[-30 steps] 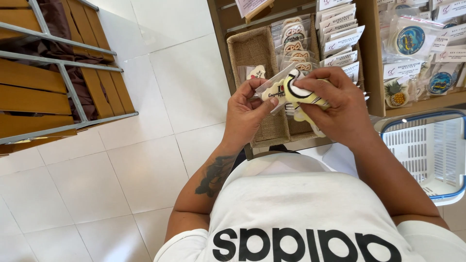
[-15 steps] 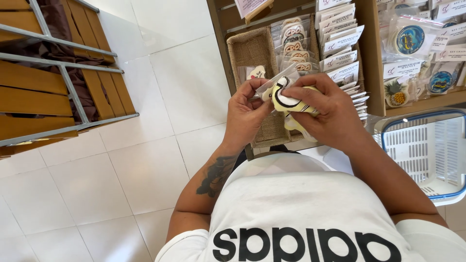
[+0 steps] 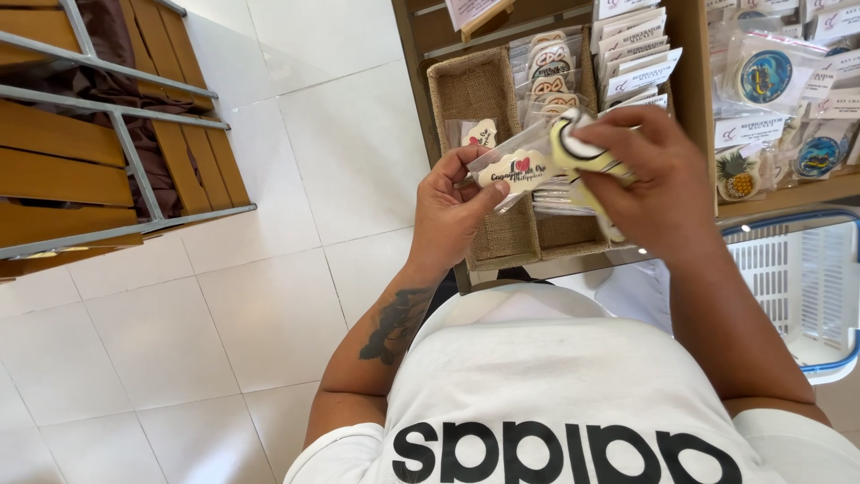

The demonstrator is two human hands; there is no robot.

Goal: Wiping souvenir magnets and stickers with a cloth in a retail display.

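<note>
My left hand [image 3: 452, 213] holds a small clear packet with a cream cloud-shaped souvenir and a red heart on it [image 3: 515, 167], thumb on its lower edge. My right hand [image 3: 658, 184] grips a yellow, black and white hand-held labelling tool [image 3: 584, 159], whose head presses against the right end of the packet. Both hands are raised in front of a burlap-lined tray [image 3: 488, 99] on a wooden display shelf. One similar packet [image 3: 481, 133] lies in the tray's left compartment; stacks of packets [image 3: 548, 72] fill the right one.
More packaged souvenirs and round badges [image 3: 763, 76] sit on the shelf to the right. A white plastic basket with blue rim [image 3: 802, 287] stands at lower right. Wooden slatted racks with metal frames [image 3: 98, 152] stand at left on the white tiled floor [image 3: 269, 296].
Both hands have lifted slightly and the packet is turned flat to face me. The labelling tool has shifted up onto the packet's right end.
</note>
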